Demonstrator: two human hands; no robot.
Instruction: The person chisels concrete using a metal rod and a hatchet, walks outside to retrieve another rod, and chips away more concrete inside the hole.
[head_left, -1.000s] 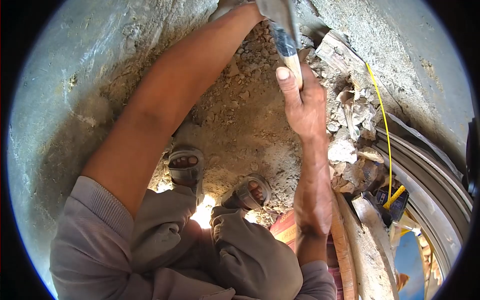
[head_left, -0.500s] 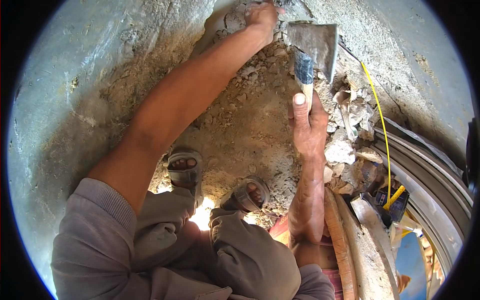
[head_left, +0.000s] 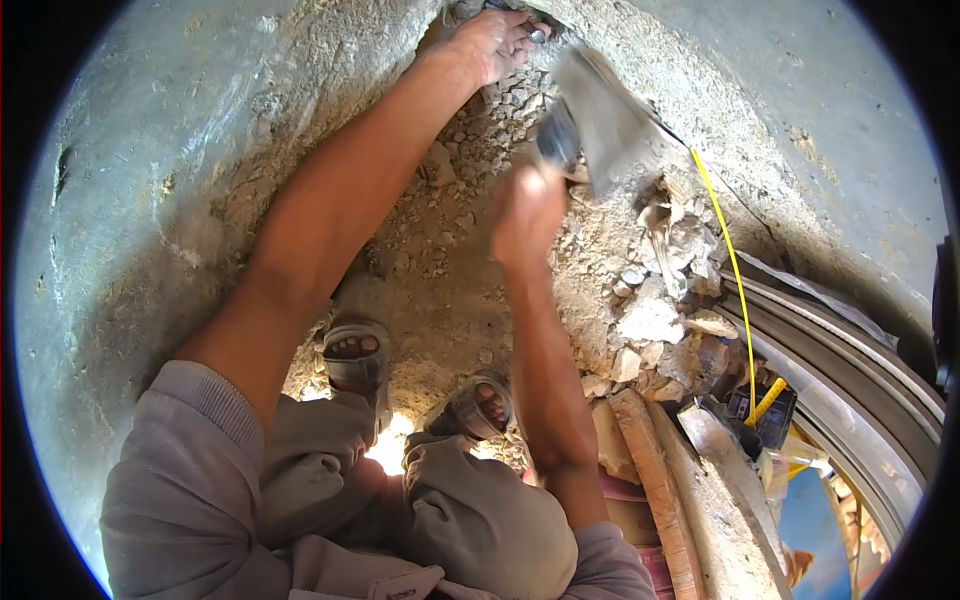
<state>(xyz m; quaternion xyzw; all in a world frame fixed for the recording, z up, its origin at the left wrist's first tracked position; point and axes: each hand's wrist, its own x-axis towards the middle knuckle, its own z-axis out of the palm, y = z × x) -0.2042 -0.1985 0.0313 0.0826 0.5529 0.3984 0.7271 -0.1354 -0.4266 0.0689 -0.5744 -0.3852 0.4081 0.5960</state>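
My left hand is closed at the top of the view, beside the broken foot of the wall. From its fingers shows the rounded grey end of a metal rod; the rest of the rod is hidden. My right hand, blurred by motion, is wrapped round the handle of a hatchet. Dark tape covers the handle just below the wide, flat steel blade. The hatchet's head hangs over the rubble, to the right of and slightly below my left hand, apart from it.
Broken rubble covers the ground between rough plastered walls. On the right lie larger chunks, a yellow cord, grey metal profiles and wooden boards. My sandalled feet stand below.
My right hand has swung the hatchet left, towards my left hand. My left hand has shifted a little left and down and turned, so the rod's end now shows.
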